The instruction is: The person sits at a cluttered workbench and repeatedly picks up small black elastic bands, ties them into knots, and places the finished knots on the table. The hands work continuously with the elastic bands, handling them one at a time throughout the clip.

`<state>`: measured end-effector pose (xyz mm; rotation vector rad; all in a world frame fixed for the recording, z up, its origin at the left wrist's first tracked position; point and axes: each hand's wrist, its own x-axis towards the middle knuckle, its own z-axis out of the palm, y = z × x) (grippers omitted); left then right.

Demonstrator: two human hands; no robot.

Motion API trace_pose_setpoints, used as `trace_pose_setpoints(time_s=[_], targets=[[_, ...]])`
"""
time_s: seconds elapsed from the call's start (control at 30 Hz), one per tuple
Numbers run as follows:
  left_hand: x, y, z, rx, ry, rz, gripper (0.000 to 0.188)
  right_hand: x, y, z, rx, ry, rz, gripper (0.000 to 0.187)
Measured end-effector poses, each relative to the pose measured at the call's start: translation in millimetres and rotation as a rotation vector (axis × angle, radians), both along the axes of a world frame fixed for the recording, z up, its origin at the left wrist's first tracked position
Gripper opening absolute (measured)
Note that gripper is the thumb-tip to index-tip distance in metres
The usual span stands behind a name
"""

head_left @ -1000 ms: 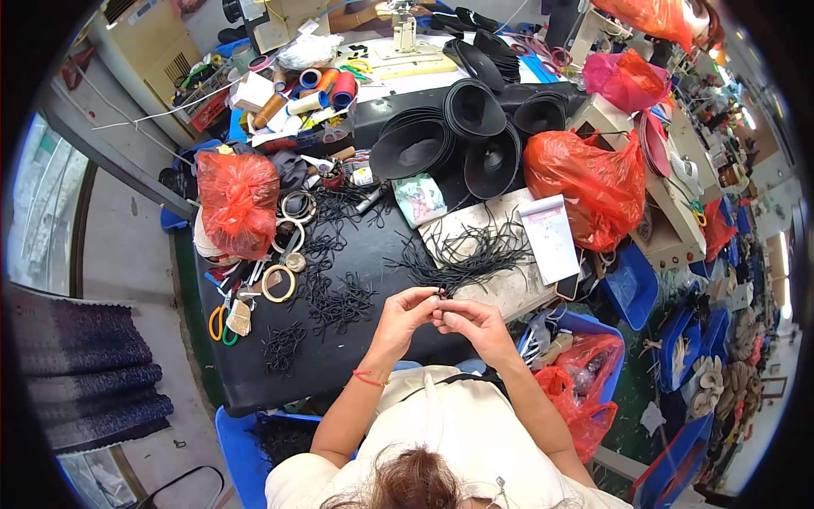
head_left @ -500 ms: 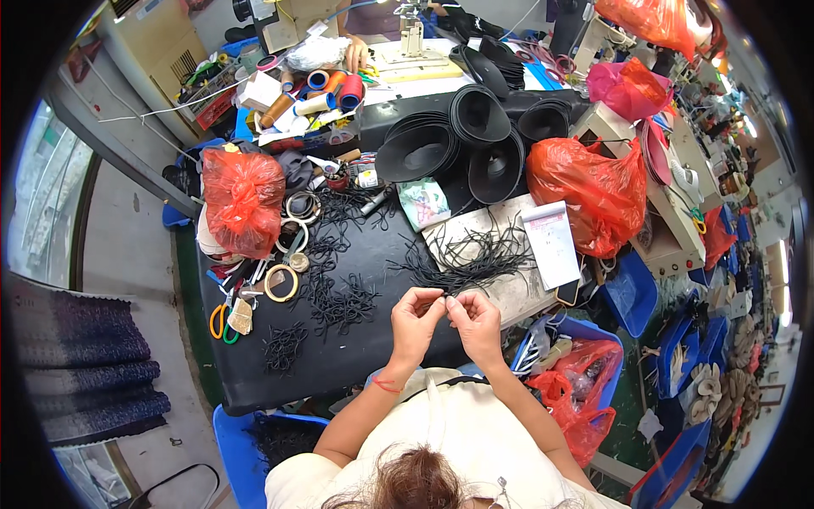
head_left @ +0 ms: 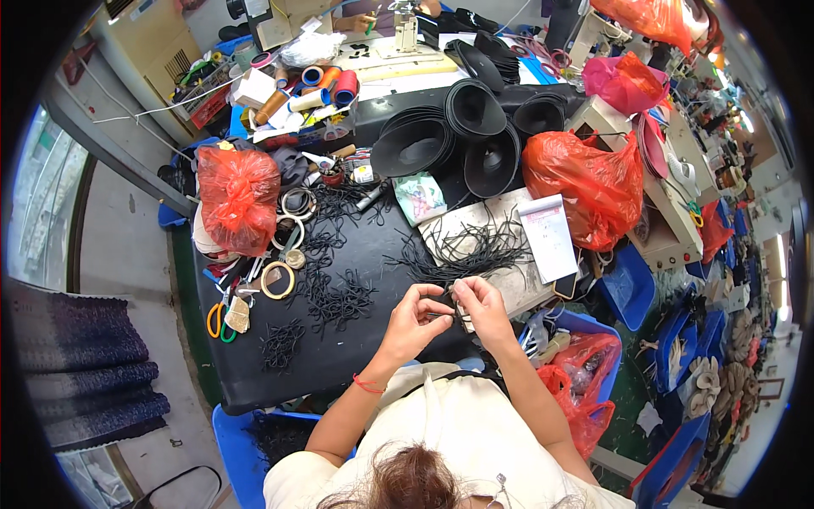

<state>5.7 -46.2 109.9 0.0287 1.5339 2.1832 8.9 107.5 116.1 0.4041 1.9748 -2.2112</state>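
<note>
Near the table's front edge, my right hand (head_left: 485,314) pinches a thin black cord (head_left: 459,312) between thumb and fingertips. Close beside it on the left, my left hand (head_left: 415,321) has its fingers curled, with thumb and index fingertips at the same cord; their exact grip is small and partly hidden. Just beyond my hands a loose bundle of black cords (head_left: 462,254) lies over a pale board (head_left: 517,287). Left of my hands, looped black cords (head_left: 339,299) lie in heaps on the black tabletop (head_left: 373,246).
Stacked black oval pieces (head_left: 413,146) stand at the back. Red plastic bags (head_left: 585,191) and a notepad (head_left: 548,239) lie to the right, with tape rolls (head_left: 277,280) and scissors (head_left: 215,320) at left. Blue bins (head_left: 237,445) flank me. Across the table, a person's hand (head_left: 356,23) is near a sewing machine (head_left: 406,30).
My hands, fingertips together before, have drawn slightly apart, and a dark cord now shows between them. My left fingers have spread more. The far person's hand has moved and now holds something small and green.
</note>
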Motion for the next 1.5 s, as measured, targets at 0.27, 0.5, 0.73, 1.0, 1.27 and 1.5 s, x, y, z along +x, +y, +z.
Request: trace_pose_setpoints(time_s=[0.27, 0.5, 0.73, 1.0, 1.27, 1.5], targets=[[-5, -6, 8, 0.013, -0.105, -0.05, 0.047, 9, -1, 3, -0.045, 0.02, 0.074, 0.016], [-2, -3, 11, 0.1, -0.121, -0.085, 0.03, 9, -8, -2, -0.064, 0.051, -0.095, 0.016], [-1, -5, 10, -0.069, -0.013, -0.267, 0.018, 9, -6, -5, 0.031, 0.113, -0.121, 0.017], [-1, 2, 9, -0.035, -0.009, -0.219, 0.02, 4, -4, 3, 0.032, 0.103, -0.048, 0.018], [0, 9, 11, -0.16, 0.099, -0.187, 0.019, 6, 1, 4, -0.06, 0.05, -0.048, 0.025], [2, 8, 3, -0.143, 0.079, -0.12, 0.018, 3, -2, 6, -0.116, -0.031, -0.149, 0.02]])
